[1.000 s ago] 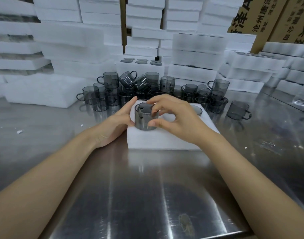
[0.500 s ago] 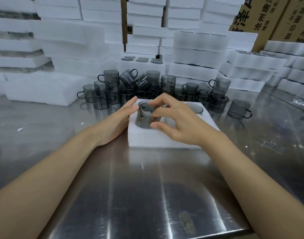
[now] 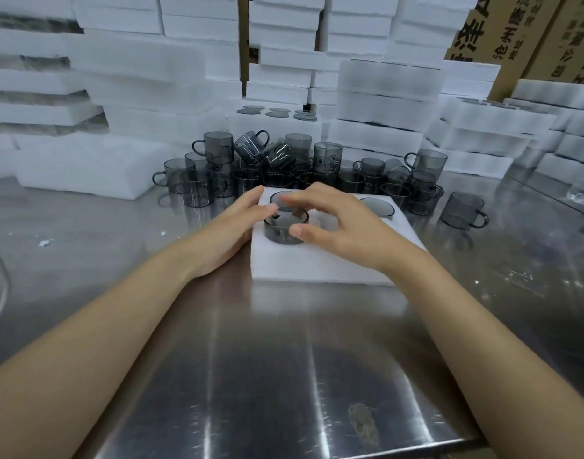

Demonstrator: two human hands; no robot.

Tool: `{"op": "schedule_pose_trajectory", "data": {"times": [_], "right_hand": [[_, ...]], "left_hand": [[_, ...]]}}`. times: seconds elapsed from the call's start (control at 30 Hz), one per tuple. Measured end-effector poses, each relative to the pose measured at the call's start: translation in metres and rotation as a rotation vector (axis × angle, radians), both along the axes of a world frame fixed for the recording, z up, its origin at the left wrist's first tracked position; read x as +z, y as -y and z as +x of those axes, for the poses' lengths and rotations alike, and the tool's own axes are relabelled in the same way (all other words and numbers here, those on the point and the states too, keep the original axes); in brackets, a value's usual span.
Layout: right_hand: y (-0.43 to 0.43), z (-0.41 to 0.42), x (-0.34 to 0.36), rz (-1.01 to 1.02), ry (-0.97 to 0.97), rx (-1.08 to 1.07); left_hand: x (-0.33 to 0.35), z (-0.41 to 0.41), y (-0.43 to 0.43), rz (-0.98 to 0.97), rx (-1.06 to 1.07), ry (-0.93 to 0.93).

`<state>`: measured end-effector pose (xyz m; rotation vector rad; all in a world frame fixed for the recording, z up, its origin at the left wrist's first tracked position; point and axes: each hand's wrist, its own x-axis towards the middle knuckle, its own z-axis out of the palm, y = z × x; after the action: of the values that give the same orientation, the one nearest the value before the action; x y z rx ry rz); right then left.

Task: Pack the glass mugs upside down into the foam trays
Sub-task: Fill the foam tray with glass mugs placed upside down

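Smoked glass mug [image 3: 285, 230]: inverted, base up and mouth down, long axis vertical. It sits part-way into the near-left pocket of the foam tray [image 3: 317, 268]; the upper wall stands proud of the foam, so by my reading it is not fully seated. The handle appears to face left and away, towards the left fingertips; the dark notch there is too small to be sure.

Right hand [image 3: 343, 228]: directly over the mug and the nearer of the two. Its thumb [image 3: 304, 230] lies against the near wall, its fingers arch across the base, and it grips the mug.

Left hand [image 3: 231, 230]: lies flat at the tray's left edge, fingers straight and holding nothing, with the tips just beside the mug's left side. It seems to steady the tray.

The coming move is judged to be a straight push down along the mug's axis. Tilt or a misaligned handle could make it bind in the foam.

Same tray: two other mug bases show flush, far-left [image 3: 279, 197] and far-right [image 3: 378, 207].

Beyond: a pile of loose mugs [image 3: 327, 157] just behind the tray, and a lone mug [image 3: 462, 210] to the right, all on the steel table [image 3: 284, 359]. Stacked foam trays [image 3: 383, 94] and cardboard boxes [image 3: 482, 34] stand at the back.
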<state>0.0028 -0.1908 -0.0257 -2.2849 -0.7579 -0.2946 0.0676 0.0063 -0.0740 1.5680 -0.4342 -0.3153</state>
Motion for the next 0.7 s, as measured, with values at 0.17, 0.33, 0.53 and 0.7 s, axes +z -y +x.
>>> {"op": "schedule_pose_trajectory", "data": {"times": [0.17,0.33,0.53,0.7], "right_hand": [[0.003,0.003,0.002,-0.103,-0.142,0.015],[0.004,0.004,0.002,-0.040,-0.145,0.019],[0.002,0.010,-0.001,-0.082,-0.106,0.005],[0.012,0.011,-0.001,0.236,-0.201,-0.019]], "left_hand": [[-0.004,0.002,0.000,0.050,0.006,0.041],[-0.005,0.002,0.000,0.057,0.014,0.073],[-0.006,0.002,-0.001,0.080,0.022,0.105],[-0.006,-0.003,-0.002,0.136,0.030,0.168]]}}
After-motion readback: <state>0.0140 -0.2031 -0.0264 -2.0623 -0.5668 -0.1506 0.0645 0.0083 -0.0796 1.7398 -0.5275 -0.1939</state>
